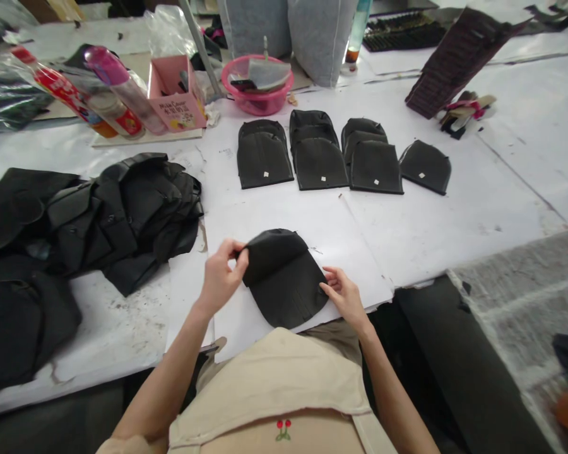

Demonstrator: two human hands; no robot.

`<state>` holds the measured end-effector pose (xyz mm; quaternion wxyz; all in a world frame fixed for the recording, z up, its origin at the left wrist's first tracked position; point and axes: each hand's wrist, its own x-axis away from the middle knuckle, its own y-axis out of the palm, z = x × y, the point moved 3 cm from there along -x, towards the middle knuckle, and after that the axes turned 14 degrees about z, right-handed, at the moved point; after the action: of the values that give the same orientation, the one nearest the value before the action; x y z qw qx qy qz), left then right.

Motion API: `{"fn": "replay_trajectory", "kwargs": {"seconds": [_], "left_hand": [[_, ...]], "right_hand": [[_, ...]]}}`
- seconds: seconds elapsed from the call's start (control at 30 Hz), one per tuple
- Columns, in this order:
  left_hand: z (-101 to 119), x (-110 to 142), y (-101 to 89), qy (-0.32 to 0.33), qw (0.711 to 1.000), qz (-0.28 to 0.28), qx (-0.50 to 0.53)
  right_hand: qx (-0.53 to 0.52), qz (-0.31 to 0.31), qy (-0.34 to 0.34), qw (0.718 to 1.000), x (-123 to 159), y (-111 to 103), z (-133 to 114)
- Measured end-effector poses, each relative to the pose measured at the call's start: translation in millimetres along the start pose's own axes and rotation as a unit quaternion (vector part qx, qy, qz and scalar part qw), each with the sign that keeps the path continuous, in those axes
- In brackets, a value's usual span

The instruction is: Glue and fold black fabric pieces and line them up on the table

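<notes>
A black leather-like piece (286, 277) with rounded ends and a crease across it lies on the white paper in front of me. My left hand (223, 274) pinches its upper left corner between thumb and fingers, slightly raised. At its right edge, my right hand (343, 293) grips the rim with the thumb on top and the fingertips partly hidden. Beyond it, several similar black pieces (319, 162) lie in overlapping stacks, some with a small white square near the lower edge. One single black piece (426, 167) sits at the right end of that row.
To the left is a heap of black pieces (132, 208). Behind stand a red bottle (52, 85), a pink-capped spray can (123, 88), a pink box (177, 94) and a pink basket (258, 101). A dark ribbed block (459, 63) leans at the back right. The table's front edge (392, 295) is close to me.
</notes>
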<state>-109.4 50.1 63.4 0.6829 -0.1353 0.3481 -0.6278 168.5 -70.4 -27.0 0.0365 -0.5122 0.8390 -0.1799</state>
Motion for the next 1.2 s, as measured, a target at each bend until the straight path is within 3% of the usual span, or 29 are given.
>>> {"fn": "replay_trajectory", "kwargs": {"seconds": [0.13,0.27,0.37,0.47,0.5,0.57,0.63,0.73,0.93,1.0,1.1,1.2], "left_hand": [[-35.3,-75.5,-7.3,-0.023,0.982,0.149,-0.114],[-61.1,-115.7,3.8,-0.026,0.973,0.139,-0.181],[-55.3,-104.4,11.3,0.008,0.968,0.144,-0.204],[-32.5,-62.9,20.0,0.122,0.959,0.155,-0.202],[-25.1,-46.1,26.6,0.171,0.961,0.119,-0.182],[-16.2,-13.6,45.6,0.256,0.954,-0.021,-0.151],[-17.0,8.2,61.9,0.28,0.941,-0.085,-0.172],[-26.8,14.8,77.8,0.247,0.941,-0.072,-0.219],[-31.7,-1.6,91.2,0.235,0.937,-0.092,-0.241],[-28.7,-5.2,88.7,0.211,0.953,-0.085,-0.198],[-20.3,-10.5,77.3,0.124,0.986,-0.075,-0.084],[-1.8,-17.4,62.7,0.045,0.989,-0.137,0.031]], "right_hand": [[0.027,-0.031,-0.009,0.999,4.2,4.1,-5.0],[0.063,-0.04,-0.014,0.997,6.1,6.7,-8.0],[0.096,-0.04,-0.017,0.994,6.3,9.0,-7.3],[0.114,-0.027,-0.022,0.993,6.0,11.1,-6.1],[0.116,-0.023,-0.024,0.993,5.8,11.6,-5.8],[0.113,-0.02,-0.028,0.993,5.6,12.3,-5.7],[0.107,-0.02,-0.034,0.993,5.8,12.4,-5.9],[0.094,-0.017,-0.048,0.994,7.2,12.4,-5.7],[0.062,0.011,-0.069,0.996,11.3,16.3,-2.5],[0.049,0.023,-0.074,0.996,12.0,17.1,-1.9],[0.013,0.046,-0.063,0.997,11.5,15.5,-0.4],[-0.034,0.058,-0.025,0.997,9.4,12.3,3.9]]}}
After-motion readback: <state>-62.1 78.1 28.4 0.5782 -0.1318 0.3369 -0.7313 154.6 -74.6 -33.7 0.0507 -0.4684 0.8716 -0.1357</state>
